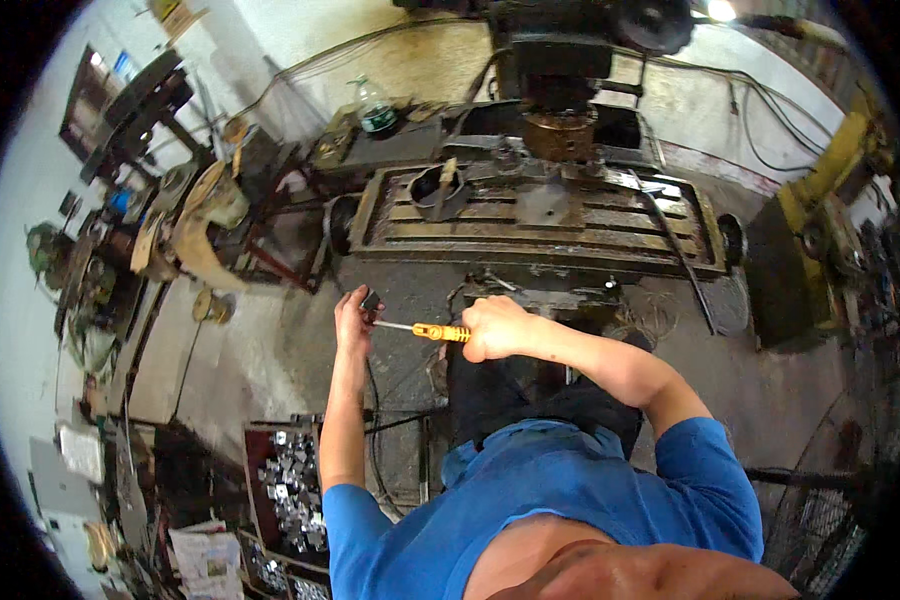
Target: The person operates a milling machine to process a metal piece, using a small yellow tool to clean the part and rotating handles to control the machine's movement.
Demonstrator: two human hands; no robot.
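The person's left forearm is stretching almost straight away from the body, out of the blue shirt (pixel 530 490), and the left hand (pixel 351 320) is sitting at its end with the fingers curling upward and inward. Its grip is pinching a small dark block (pixel 371 301) near the fingertips, on the side facing the other hand; how each finger is bearing on it is too small to tell. The right arm is bending sharply at the elbow, which is pointing outward to the right, while the forearm is slanting in across the front of the body. The right hand (pixel 495 328) is closing in a fist, its grip wrapping around the yellow handle of a slim-shafted tool (pixel 438 332). The tool is lying nearly level between the two hands, its metal shaft reaching left to the block; whether the tip is pressing on it or entering it I cannot tell. Both hands are hanging in front of the slotted metal desk (pixel 410 240) of a machine, where a round pot (pixel 437 193) is standing. Beside the left upper arm, a reddish tray (pixel 254 468) is holding many small shiny metal pieces (pixel 295 490), well apart from the hands
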